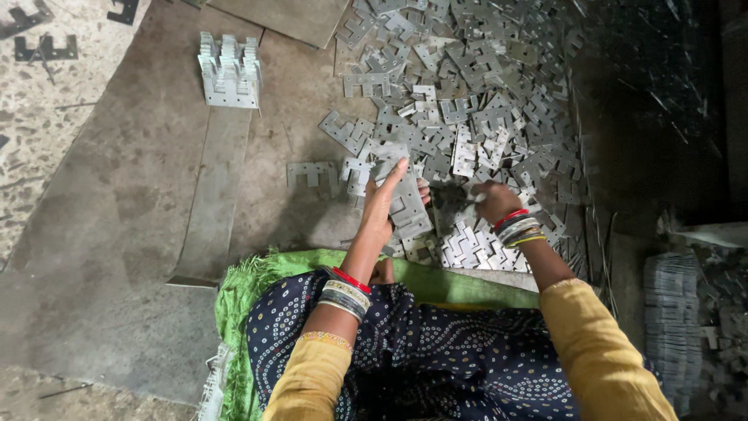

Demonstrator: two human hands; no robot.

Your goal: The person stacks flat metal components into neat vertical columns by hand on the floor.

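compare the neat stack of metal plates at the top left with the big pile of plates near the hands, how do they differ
The neat stack is small and aligned, with its plates set together in order; the loose pile is far larger and jumbled, its plates lying at all angles. The stack stands alone, away from both hands; the pile reaches the right hand, and the left hand holds a few plates beside it. Both are grey notched sheet-metal plates on the floor.

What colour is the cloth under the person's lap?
Green cloth, with a frayed fringe at its edge; the head view shows it best.
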